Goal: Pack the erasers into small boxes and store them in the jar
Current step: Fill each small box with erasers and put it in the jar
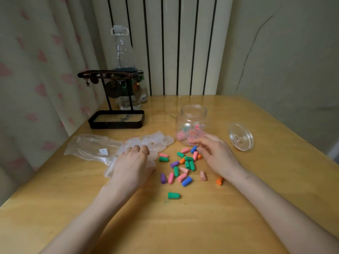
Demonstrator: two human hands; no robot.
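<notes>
On the yellow wooden table (183, 226), one green rubber eraser (173, 195) lies alone, closest; past it lie many small bright erasers (180, 165), all loose, so lots of packing is left. The left hand (132, 162) curls its fingers round a small clear plastic box (153, 160); the right hand (214, 154) reaches into the erasers, too blurry to tell if it grips one. Behind them sit more empty clear boxes (161, 140); further back, the open see-through jar (192, 125) holds a few filled boxes; its round clear lid (240, 136) lies beside it.
</notes>
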